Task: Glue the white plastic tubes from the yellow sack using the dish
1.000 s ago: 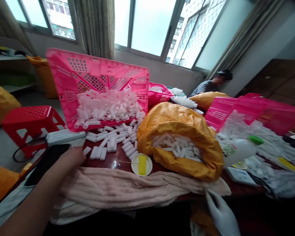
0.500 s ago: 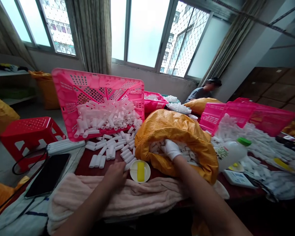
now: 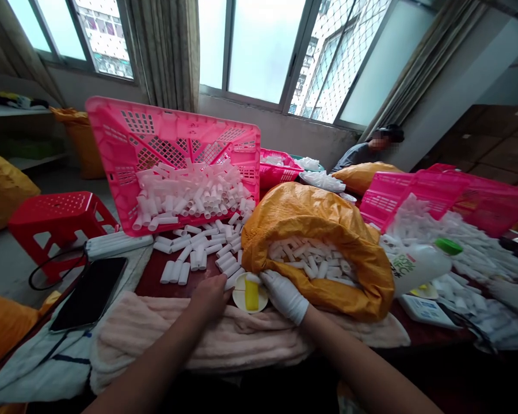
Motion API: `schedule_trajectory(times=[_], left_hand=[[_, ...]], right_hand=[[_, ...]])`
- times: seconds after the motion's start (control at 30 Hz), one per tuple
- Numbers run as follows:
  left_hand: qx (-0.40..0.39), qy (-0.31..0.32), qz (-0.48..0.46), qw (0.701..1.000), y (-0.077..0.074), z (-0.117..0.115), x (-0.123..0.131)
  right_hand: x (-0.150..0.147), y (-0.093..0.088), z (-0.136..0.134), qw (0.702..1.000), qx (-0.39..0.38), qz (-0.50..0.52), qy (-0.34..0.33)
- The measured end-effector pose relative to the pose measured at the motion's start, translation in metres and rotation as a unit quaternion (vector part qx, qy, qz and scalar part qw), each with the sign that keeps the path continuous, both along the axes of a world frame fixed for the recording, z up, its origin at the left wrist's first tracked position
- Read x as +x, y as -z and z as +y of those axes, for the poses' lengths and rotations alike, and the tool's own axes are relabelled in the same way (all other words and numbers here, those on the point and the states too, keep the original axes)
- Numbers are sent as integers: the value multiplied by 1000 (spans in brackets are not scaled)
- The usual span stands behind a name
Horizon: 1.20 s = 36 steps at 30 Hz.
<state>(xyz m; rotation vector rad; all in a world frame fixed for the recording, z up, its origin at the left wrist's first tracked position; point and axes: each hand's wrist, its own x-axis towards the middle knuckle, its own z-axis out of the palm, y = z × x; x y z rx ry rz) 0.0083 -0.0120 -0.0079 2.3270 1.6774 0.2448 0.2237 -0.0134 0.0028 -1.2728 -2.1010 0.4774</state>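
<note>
Reaching hands: the left hand (image 3: 209,298) is bare and half closed, on the towel (image 3: 155,339). The right hand (image 3: 284,296) has a white glove, fingers together, just beside the plate (image 3: 250,302). I cannot tell if either hand grips.
Tubes: one white tube (image 3: 252,278) lies at the glove's fingertips. More tubes (image 3: 306,259) fill the orange bag (image 3: 319,296).
Edges: the bag's lip bends by the glove. The towel hangs over the table (image 3: 149,270) edge.

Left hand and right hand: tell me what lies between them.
The head view shows a small white dish with a yellow bar on it, between the left hand and gloved right hand.
</note>
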Motion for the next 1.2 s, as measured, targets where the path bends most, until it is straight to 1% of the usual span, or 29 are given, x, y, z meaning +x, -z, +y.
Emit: schedule_trajectory(times=[0.07,0.13,0.23,0.3,0.4,0.43,0.47,0.53,0.57,0.63,0.7,0.83,0.87,0.9,0.93,0.97,1.0,1.03,1.1,1.13,1.2], left_hand=[[10,1,1,1000,2,-1,0],[18,4,0,1000,3,-2,0],[26,0,0,1000,2,-3,1],[30,-5,4,1000,1,-4,2],[30,-6,6,1000,0,-4,3],[29,-6,5,1000,0,-4,3],[29,-6,5,1000,-1,-5,3],[29,-7,5,1000,-2,-5,3],[27,-10,6,1000,-2,-5,2],[19,-16,4,1000,-3,-5,2],[11,-21,1,1000,-3,-5,3],[-7,-24,2,1000,-3,-4,5],[-12,-26,4,1000,-4,-5,5],[-15,-30,7,999,-6,-6,5],[-8,-35,8,999,-8,-7,4],[11,-39,8,999,-11,-9,3],[37,-42,5,998,-14,-10,2],[64,-40,0,997,-17,-12,1],[93,-11,-19,995,-23,-15,-2],[88,15,-34,995,-25,-16,-3],[46,65,-72,994,-28,-17,-4]], right_hand=[[5,-2,-4,998,-3,-40,-53],[8,-3,-9,992,15,-94,-82],[8,-3,-14,983,64,-160,-63],[7,0,-17,978,79,-180,-67],[10,4,-19,969,92,-187,-130],[11,5,-20,970,96,-176,-138],[13,6,-20,973,100,-161,-133],[14,7,-22,978,108,-145,-100],[13,7,-23,977,115,-154,-90],[12,7,-26,967,128,-197,-97],[11,5,-31,956,138,-227,-123],[5,-3,-39,937,139,-232,-220],[3,-5,-39,940,133,-215,-230],[0,-6,-40,949,125,-182,-224],[-4,-7,-39,965,116,-126,-197],[-8,-7,-38,981,105,-48,-158],[-11,-6,-37,988,89,45,-115],[-15,-6,-35,985,69,143,-72],[-21,-6,-31,950,15,311,-9],[-23,-6,-30,931,-14,366,10],[-25,-10,-29,906,-74,415,28]])
